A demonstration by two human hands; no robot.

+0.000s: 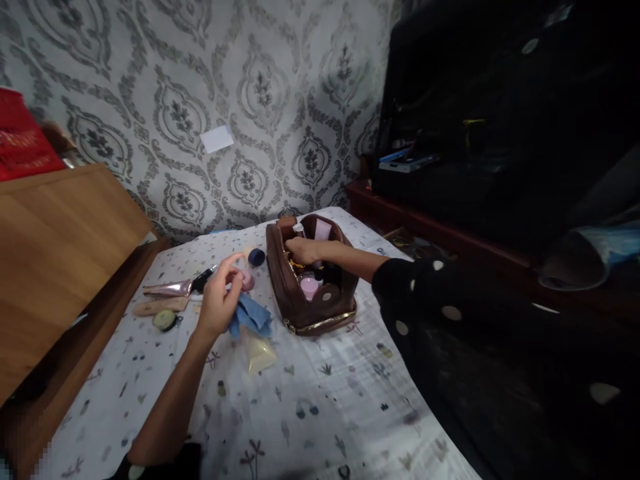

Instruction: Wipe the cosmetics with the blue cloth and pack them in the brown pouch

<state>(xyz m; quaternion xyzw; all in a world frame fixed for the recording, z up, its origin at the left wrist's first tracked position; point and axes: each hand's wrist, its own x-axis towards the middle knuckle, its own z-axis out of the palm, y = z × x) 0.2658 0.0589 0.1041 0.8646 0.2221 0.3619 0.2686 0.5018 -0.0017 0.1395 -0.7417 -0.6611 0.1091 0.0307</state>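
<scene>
My right hand (303, 251) reaches into an unzipped brown toiletry bag (280, 283); its fingertips are hidden among the contents. Inside the bag are a pale pink tube (323, 230), a silver-capped bottle (299, 229) and a small pink jar (309, 287). To the left of the bag, my left hand (223, 297) hovers with bent fingers apart, beside a round pink container (247, 280). Just right of its wrist lies a blue cloth (251, 315), with a clear pouch of something yellowish (261, 355) below it. A dark blue-capped jar (256, 257) sits near the bag.
On the patterned sheet (310, 407) at left are a shiny pink tube (170, 288), a wooden brush (159, 306) and a round green-topped tin (165, 320). A wooden panel (65, 247) borders the left side. A large black screen (500, 113) stands at right.
</scene>
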